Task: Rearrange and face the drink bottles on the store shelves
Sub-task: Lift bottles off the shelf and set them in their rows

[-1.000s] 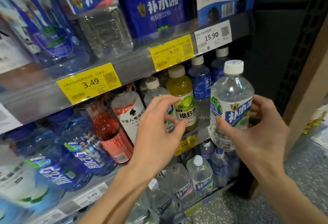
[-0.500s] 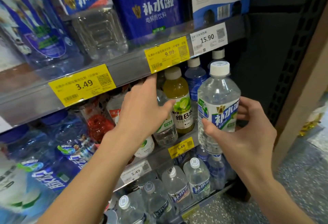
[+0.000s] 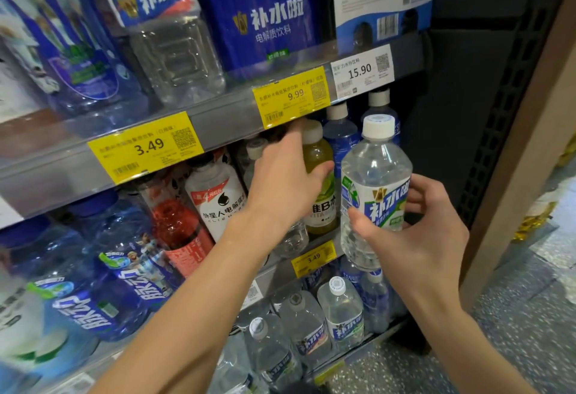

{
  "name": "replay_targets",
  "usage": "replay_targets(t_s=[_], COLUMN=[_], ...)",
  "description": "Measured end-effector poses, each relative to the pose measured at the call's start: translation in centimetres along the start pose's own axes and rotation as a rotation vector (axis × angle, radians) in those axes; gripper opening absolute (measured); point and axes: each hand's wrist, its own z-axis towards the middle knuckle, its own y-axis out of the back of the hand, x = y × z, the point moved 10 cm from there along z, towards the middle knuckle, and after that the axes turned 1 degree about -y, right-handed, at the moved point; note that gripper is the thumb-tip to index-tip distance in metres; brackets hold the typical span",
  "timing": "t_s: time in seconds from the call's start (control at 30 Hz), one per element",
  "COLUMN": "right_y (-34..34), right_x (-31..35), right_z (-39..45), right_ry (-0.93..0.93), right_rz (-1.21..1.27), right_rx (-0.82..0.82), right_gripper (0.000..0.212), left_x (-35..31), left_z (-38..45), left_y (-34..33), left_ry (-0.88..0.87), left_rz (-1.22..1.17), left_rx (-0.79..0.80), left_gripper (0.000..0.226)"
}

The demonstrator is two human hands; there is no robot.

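My right hand (image 3: 417, 234) grips a clear bottle (image 3: 374, 181) with a white cap and a blue, white and green label. It holds the bottle upright in front of the right end of the middle shelf (image 3: 218, 125). My left hand (image 3: 286, 181) reaches into that shelf, over a clear white-capped bottle (image 3: 290, 237). Its thumb lies against a yellow-green bottle (image 3: 319, 150). The fingertips go back under the price rail and are hidden. Blue bottles (image 3: 341, 138) stand behind the yellow-green one.
A white-labelled bottle (image 3: 218, 197), a red bottle (image 3: 180, 231) and large blue jugs (image 3: 93, 284) fill the shelf's left side. More clear bottles (image 3: 339, 309) stand on the shelf below. A dark upright panel (image 3: 486, 113) and a wooden post (image 3: 530, 150) bound the right side.
My left hand has gone from in front of the bottles up and back into the middle shelf, its thumb now on the yellow-green bottle. My right hand still holds the clear bottle.
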Motion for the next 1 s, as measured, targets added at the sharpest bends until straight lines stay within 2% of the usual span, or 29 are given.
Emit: replay_targets(t_s=[0.13,0.23,0.33,0.4,0.5,0.67,0.83,1.0], right_y=[0.2,0.8,1.5,1.9,2.2,1.3,-1.3,-4.2], right_x=[0.4,0.3,0.2,0.3,0.6,0.1,-0.3,-0.1], right_z=[0.0,0.2,0.4,0.6,0.9,1.5,1.6,1.0], right_ry=[0.006,0.000,0.019,0.035,0.072,0.059,0.008,0.007], right_rz=[0.022,0.055,0.063,0.065,0.055,0.129,0.256,0.274], right_rx=[-0.017,-0.054,-0.077,-0.090,-0.093,-0.022,0.110,0.162], right_gripper=[0.066,0.064,0.064,0.066,0.067,0.070,0.071,0.067], left_x=[-0.6,-1.3,-2.2,-2.5,-2.1,-1.1,0.8,4.2], left_z=[-0.8,-1.3,-2.4,-3.5,-5.5,-8.3,-9.9,-9.7], left_y=[0.7,0.9,0.6,0.1,0.2,4.0,5.7,5.8], left_ry=[0.015,0.000,-0.114,-0.199,-0.254,-0.159,-0.068,0.034], left_rz=[0.057,0.159,0.138,0.055,-0.205,-0.579,-0.671,-0.680], left_rx=[-0.102,-0.166,-0.235,-0.282,-0.359,-0.526,-0.465,-0.408], left_gripper=[0.063,0.048,0.042,0.037,0.036,0.033,0.029,0.028])
